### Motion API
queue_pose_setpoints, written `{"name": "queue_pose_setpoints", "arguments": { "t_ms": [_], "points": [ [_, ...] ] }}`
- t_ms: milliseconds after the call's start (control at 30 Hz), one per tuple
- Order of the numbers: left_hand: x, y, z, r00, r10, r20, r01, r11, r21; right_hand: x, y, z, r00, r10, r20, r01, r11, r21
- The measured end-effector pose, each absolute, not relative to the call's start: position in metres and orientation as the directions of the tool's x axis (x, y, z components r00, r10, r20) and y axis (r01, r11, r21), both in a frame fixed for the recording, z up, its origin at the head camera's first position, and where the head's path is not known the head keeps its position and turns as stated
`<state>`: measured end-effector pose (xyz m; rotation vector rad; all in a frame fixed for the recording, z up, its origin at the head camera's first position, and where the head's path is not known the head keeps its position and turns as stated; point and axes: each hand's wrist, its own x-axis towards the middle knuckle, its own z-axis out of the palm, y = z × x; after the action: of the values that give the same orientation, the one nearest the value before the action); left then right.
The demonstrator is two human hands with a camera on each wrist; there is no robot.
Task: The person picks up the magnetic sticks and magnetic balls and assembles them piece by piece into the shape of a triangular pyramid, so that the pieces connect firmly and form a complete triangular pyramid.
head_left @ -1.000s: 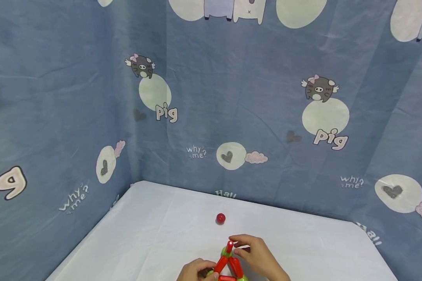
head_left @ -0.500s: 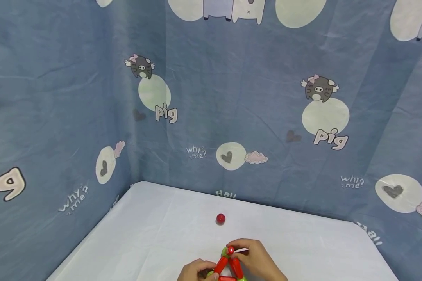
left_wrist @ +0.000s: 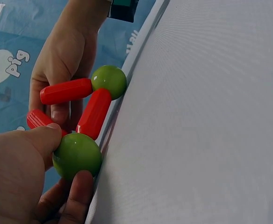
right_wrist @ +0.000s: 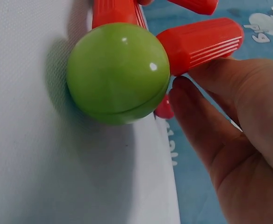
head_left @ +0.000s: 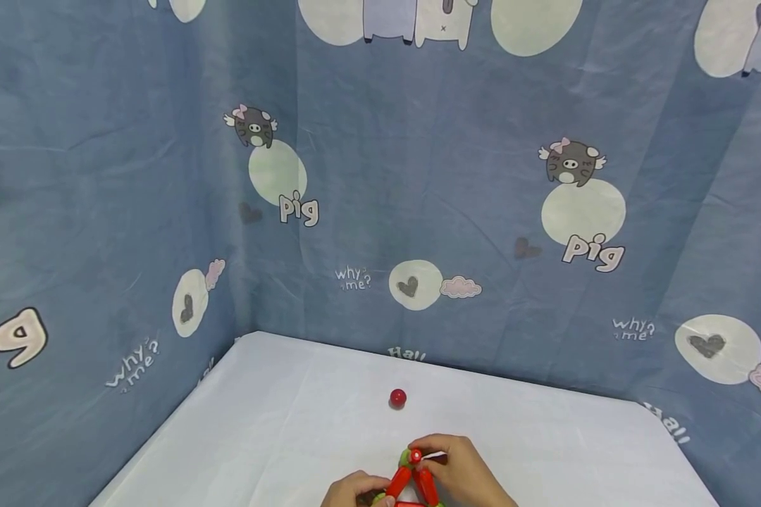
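Red rods and green balls join into a triangular frame at the table's front. My left hand (head_left: 353, 489) grips the frame's left corner; in the left wrist view its thumb and fingers lie round a green ball (left_wrist: 78, 156). My right hand (head_left: 461, 470) is at the far corner. There it pinches a red rod (right_wrist: 204, 43) between thumb and finger, and the rod meets another green ball (right_wrist: 118, 74). Seen from the head, that rod's end (head_left: 415, 455) points toward me. Two side rods, one left (head_left: 398, 482) and one right (head_left: 427, 486), run nearer. The frame's near edge is partly cut off.
A small red ball (head_left: 397, 398) lies on the white table (head_left: 279, 429) beyond the frame. Blue patterned cloth (head_left: 380, 176) hangs behind and along the left side of the table.
My right hand has come slightly nearer and closed its fingers on the upper rod, which now shows more end-on. My left hand keeps its hold. The head view has shifted slightly.
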<state>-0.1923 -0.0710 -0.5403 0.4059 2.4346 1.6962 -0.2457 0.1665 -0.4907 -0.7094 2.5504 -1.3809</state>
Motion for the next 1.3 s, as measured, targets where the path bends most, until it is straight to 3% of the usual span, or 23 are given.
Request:
{"name": "queue_pose_setpoints", "arguments": {
  "t_ms": [200,700,1300],
  "points": [
    [-0.192,-0.071,-0.538,-0.955,0.294,0.027,0.128,0.328,0.936,-0.25,0.173,-0.493,-0.888,-0.452,0.083,-0.31,0.456,-0.834],
    [-0.193,-0.072,-0.537,-0.962,0.273,0.006,0.098,0.323,0.941,-0.268,0.21,-0.517,-0.969,-0.208,0.129,-0.221,0.515,-0.828],
    [-0.193,-0.074,-0.537,-0.959,0.284,-0.012,0.089,0.342,0.936,-0.287,0.202,-0.52,-0.981,-0.183,0.071,-0.16,0.538,-0.827]
  ]
}}
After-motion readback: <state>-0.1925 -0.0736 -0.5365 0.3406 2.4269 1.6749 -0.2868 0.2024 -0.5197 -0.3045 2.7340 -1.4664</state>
